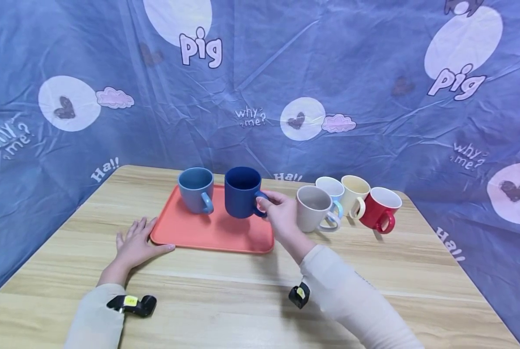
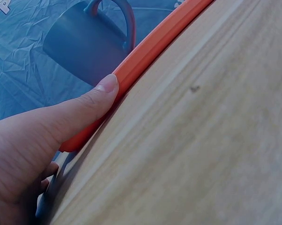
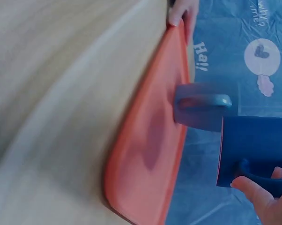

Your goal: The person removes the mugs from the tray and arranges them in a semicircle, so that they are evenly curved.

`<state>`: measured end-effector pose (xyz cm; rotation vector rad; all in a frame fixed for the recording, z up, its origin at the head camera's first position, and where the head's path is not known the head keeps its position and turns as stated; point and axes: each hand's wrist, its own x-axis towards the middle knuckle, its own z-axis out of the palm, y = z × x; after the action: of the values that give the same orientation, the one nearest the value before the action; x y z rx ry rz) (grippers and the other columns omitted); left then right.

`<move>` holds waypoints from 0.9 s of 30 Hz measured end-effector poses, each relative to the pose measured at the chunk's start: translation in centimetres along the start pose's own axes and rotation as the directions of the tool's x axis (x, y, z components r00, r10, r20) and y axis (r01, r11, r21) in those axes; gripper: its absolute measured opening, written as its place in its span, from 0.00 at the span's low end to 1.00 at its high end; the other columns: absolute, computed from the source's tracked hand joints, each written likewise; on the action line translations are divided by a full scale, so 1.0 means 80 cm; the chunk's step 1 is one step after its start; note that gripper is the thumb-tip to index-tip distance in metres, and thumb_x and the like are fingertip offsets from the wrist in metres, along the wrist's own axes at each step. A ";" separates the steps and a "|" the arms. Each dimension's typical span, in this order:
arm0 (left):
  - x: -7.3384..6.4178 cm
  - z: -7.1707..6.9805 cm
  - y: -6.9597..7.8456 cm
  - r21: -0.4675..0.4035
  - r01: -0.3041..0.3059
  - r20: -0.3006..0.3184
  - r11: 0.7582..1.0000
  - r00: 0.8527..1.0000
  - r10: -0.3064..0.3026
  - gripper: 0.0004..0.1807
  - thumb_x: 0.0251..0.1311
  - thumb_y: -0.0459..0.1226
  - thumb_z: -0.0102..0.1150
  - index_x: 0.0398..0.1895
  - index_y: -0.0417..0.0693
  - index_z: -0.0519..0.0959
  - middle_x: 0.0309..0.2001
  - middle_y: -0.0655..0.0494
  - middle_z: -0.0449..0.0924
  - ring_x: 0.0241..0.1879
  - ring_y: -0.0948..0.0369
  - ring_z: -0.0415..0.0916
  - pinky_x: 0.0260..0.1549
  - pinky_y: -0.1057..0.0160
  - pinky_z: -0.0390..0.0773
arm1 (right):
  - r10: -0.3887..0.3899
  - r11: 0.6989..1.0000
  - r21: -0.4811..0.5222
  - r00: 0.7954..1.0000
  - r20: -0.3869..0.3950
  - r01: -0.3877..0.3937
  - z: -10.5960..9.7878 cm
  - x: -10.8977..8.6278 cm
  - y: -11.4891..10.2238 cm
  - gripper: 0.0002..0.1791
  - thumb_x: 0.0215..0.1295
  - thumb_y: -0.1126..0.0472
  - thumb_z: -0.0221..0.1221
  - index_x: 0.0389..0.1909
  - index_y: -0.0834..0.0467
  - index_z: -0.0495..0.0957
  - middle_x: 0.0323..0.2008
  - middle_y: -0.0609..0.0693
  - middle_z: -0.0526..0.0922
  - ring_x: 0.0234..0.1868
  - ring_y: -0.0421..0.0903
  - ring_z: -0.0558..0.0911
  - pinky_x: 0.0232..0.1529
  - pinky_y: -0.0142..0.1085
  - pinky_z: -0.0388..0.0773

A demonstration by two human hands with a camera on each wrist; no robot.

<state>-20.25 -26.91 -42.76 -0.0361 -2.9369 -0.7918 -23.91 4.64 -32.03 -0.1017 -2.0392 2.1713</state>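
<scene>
With its fingers round the handle, my right hand (image 1: 282, 214) holds a dark blue mug (image 1: 241, 194) upright over the orange-red tray (image 1: 225, 237). In the right wrist view a gap shows between the dark blue mug (image 3: 258, 145) and the tray (image 3: 148, 173), and a shadow falls on the tray. A lighter blue mug (image 1: 194, 189) stands on the tray's left part, its handle toward the front right. My left hand (image 1: 138, 246) lies at the tray's near left corner, fingers spread. Its thumb (image 2: 92, 101) is straight against the tray's rim in the left wrist view.
Right of the tray stand a grey mug (image 1: 308, 213), a white and light blue mug (image 1: 330, 186), a cream mug (image 1: 356, 186) and a red mug (image 1: 373, 213). The grey mug is close beside my right hand. Behind the wooden table (image 1: 225, 300) hangs a blue printed cloth (image 1: 225, 97).
</scene>
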 end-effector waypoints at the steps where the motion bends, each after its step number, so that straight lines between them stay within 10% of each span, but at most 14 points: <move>1: 0.000 0.000 0.000 0.001 0.000 0.000 1.000 1.000 0.000 0.56 0.36 0.65 0.56 0.65 0.42 0.48 0.62 0.30 0.40 0.60 0.37 0.32 0.46 0.35 0.23 | 0.000 1.000 0.003 1.000 0.001 0.000 -0.002 0.001 -0.004 0.12 0.48 0.73 0.60 0.37 0.66 0.79 0.23 0.53 0.79 0.22 0.43 0.76 0.24 0.39 0.77; 19: 0.002 0.001 0.000 0.004 0.006 0.002 1.000 1.000 -0.006 0.57 0.36 0.66 0.55 0.65 0.43 0.48 0.62 0.29 0.40 0.60 0.37 0.31 0.46 0.35 0.22 | -0.069 0.990 -0.127 0.997 -0.046 0.063 -0.061 0.031 -0.079 0.14 0.51 0.69 0.59 0.41 0.65 0.77 0.15 0.45 0.75 0.20 0.38 0.74 0.15 0.29 0.73; 27: 0.001 0.002 0.000 -0.002 0.006 -0.002 1.000 1.000 -0.006 0.57 0.35 0.65 0.56 0.65 0.42 0.48 0.61 0.29 0.41 0.60 0.38 0.31 0.46 0.35 0.22 | -0.065 0.997 -0.038 0.993 -0.095 0.061 -0.101 0.037 -0.107 0.10 0.50 0.70 0.59 0.36 0.63 0.78 0.15 0.45 0.75 0.19 0.39 0.73 0.15 0.32 0.74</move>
<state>-20.35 -26.85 -42.88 -0.0264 -2.9356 -0.7944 -24.94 13.56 -23.86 -0.1413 -2.0001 2.0530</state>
